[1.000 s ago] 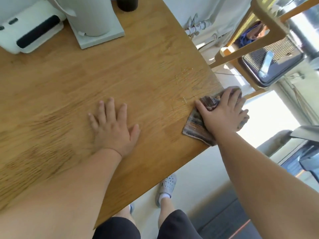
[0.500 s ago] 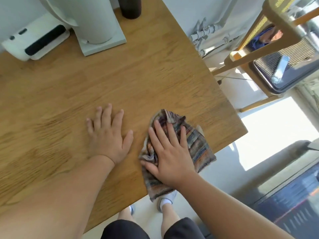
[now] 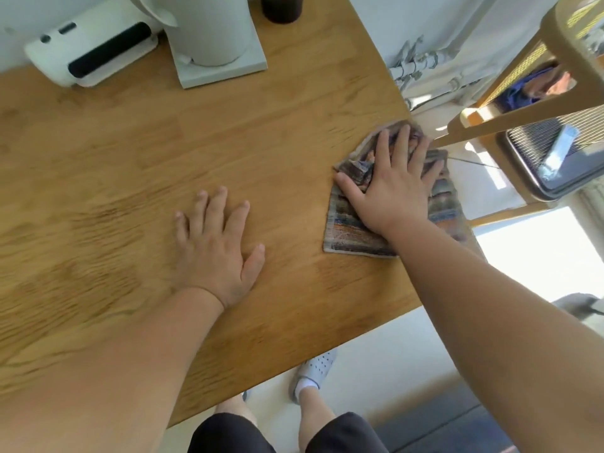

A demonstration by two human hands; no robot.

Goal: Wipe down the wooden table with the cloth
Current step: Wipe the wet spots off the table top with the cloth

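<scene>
- Sweeping back out to the right, my right hand (image 3: pixel 395 188) lies flat on the cloth (image 3: pixel 344 230), fingers straight and spread. It presses the cloth onto the wooden table (image 3: pixel 130 142) at its right edge.
- 0.5 s ago that hand and the cloth were just beside my left hand, near the front edge; 1 s ago they were out at the right edge. I read this as 1 full back-and-forth stroke, ending a little farther from me than it began.
- The cloth's right side seems to reach past the table's edge, though blur keeps me from being sure.
- My left hand (image 3: pixel 217 246) rests palm down on bare wood, fingers straight, holding nothing, in much the same spot as before. The 2 hands are now well apart.
- For the task, I judge the front right corner covered by these passes. The wood to the left, and toward the white appliance (image 3: pixel 212 34) and flat white device (image 3: pixel 91 50) at the back, is probably still to wipe.
</scene>
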